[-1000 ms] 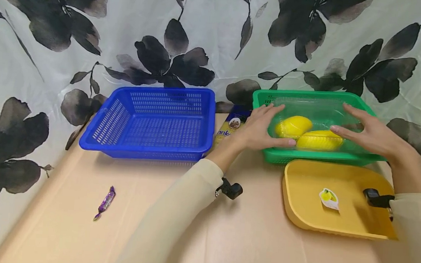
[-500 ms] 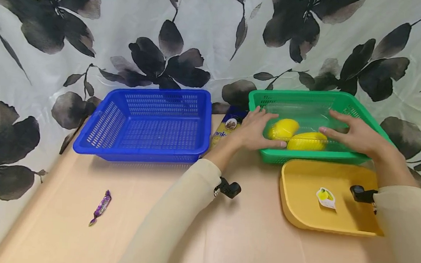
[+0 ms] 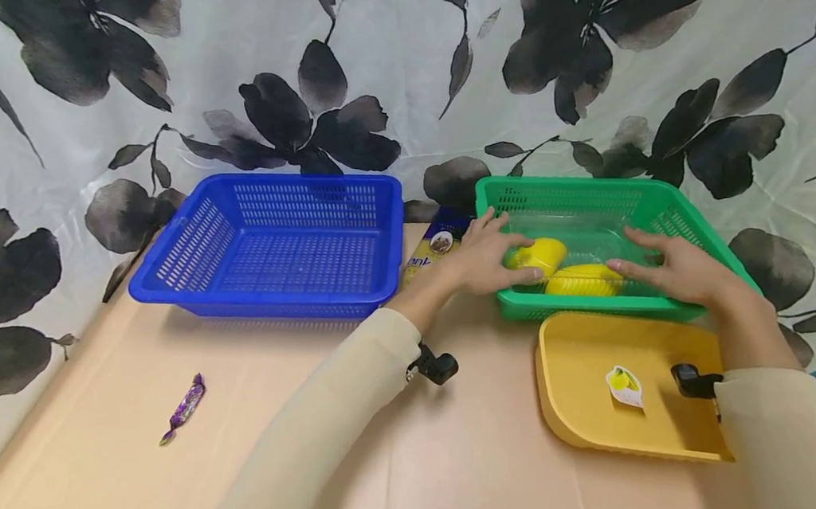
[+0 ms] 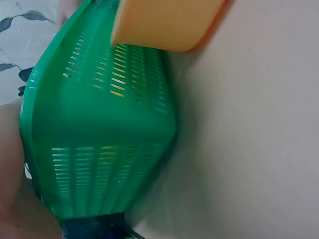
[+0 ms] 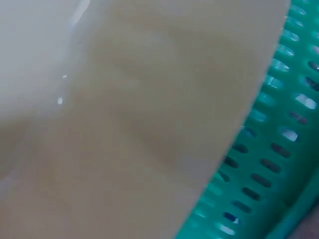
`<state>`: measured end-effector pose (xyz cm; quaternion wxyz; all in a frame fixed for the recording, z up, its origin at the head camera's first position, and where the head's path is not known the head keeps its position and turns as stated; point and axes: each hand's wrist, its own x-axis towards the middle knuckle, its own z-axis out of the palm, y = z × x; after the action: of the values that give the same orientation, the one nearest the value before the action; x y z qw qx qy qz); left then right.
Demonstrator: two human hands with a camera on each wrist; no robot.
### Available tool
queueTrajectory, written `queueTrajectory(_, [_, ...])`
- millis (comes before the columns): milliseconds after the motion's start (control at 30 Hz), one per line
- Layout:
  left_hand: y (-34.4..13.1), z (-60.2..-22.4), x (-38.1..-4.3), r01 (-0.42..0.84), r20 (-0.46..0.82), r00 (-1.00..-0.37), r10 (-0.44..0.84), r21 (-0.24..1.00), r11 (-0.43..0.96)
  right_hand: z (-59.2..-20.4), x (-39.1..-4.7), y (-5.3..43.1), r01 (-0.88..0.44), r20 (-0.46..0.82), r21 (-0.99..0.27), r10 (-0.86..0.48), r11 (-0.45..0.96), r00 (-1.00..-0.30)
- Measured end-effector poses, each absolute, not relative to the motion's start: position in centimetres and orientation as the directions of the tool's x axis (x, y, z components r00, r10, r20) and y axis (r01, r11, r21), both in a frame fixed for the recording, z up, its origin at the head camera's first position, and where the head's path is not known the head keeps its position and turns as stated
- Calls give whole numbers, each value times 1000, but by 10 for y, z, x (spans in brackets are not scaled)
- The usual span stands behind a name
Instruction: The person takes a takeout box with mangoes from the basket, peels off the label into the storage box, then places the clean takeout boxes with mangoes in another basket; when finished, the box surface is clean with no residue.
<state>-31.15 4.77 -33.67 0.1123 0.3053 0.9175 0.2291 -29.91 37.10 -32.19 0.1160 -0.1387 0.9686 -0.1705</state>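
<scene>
In the head view, a clear plastic container point(image 3: 561, 225) with two yellow lemons point(image 3: 584, 279) in it sits inside the green basket point(image 3: 555, 302). My left hand point(image 3: 483, 252) lies at the basket's left end, thumb and fingers spread at the container's left side. My right hand point(image 3: 680, 268) reaches over the basket's right part, its extended fingers at the container's right side. Whether the fingertips press the container is unclear. The left wrist view shows the green basket's outer wall point(image 4: 99, 119) beside part of my left hand point(image 4: 15, 169).
A blue basket point(image 3: 292, 265) stands to the left. Between the baskets lies a blue and yellow package point(image 3: 433, 244), partly hidden. A yellow tray point(image 3: 576, 403) with a lemon-print label point(image 3: 625, 386) sits before the green basket. A purple wrapped candy point(image 3: 183, 410) lies front left.
My right hand has moved left over the green basket. The container with the lemons has shifted slightly left inside it. My left hand stays at the left end; the head view has turned slightly.
</scene>
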Motion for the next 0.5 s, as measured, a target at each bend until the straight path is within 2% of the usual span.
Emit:
queueTrajectory(200, [45, -323, -310, 518, -59, -787, 615, 481, 708, -298, -290, 365, -227, -174, -289, -284, 930, -943])
queueTrajectory(500, [21, -305, -299, 596, -31, -751, 660, 398, 697, -281, -267, 350, -316, -81, -241, -344, 918, -935])
